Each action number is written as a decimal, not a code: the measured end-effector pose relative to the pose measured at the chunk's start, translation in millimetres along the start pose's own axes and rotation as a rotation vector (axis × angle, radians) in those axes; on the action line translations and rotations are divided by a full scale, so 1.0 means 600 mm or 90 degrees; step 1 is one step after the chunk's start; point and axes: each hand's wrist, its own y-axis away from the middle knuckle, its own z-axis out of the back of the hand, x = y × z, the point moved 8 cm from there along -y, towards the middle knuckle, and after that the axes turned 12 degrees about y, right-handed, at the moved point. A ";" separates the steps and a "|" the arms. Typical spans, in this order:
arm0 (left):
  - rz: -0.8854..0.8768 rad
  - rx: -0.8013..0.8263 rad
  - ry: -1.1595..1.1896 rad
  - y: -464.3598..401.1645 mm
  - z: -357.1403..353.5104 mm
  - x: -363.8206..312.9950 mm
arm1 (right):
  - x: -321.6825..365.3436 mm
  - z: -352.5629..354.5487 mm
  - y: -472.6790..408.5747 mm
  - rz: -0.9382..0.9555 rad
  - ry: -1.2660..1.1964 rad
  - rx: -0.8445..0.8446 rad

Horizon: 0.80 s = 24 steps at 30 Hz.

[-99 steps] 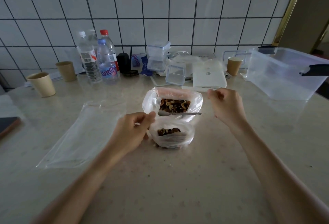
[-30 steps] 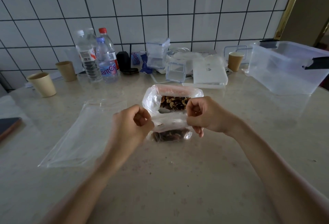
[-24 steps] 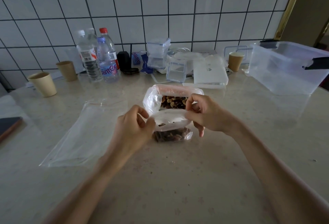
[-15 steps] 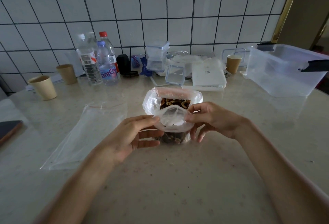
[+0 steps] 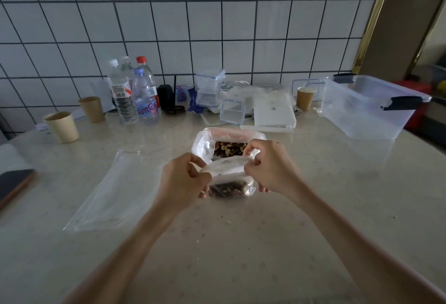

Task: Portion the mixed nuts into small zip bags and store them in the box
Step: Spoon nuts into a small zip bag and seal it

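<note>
Both hands [image 5: 183,178] pinch half-filled zip bag [image 5: 229,183].

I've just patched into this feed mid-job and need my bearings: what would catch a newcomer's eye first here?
At the centre of the table, the left hand and right hand pinch the top of a small zip bag holding dark nuts. Just behind it stands the big open bag of mixed nuts. A large clear storage box waits at the far right, and an empty flat zip bag lies to the left.
</note>
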 end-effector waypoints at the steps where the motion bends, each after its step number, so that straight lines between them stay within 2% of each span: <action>1: -0.054 -0.013 -0.109 0.003 0.000 -0.015 | 0.012 0.004 0.006 0.023 0.085 -0.023; 3: -0.121 -0.023 -0.254 0.007 -0.002 -0.039 | 0.026 0.006 0.013 0.038 0.193 -0.038; 5: -0.132 -0.007 -0.291 0.008 -0.004 -0.048 | 0.024 0.004 0.015 0.008 0.183 -0.013; 9: -0.173 0.012 -0.278 0.010 0.006 -0.064 | -0.002 -0.006 0.018 -0.093 -0.097 0.076; 14: -0.025 0.069 0.035 0.005 0.013 -0.054 | -0.014 -0.008 0.025 -0.141 -0.258 0.085; 17: 0.000 0.068 0.076 0.003 0.014 -0.059 | -0.012 0.001 0.023 -0.142 -0.230 0.039; 21: 0.054 0.094 0.109 0.000 0.008 -0.064 | 0.003 0.026 0.019 -0.082 -0.088 -0.041; 24: 0.096 0.106 0.151 -0.003 0.003 -0.071 | 0.014 0.038 0.014 -0.066 -0.094 -0.047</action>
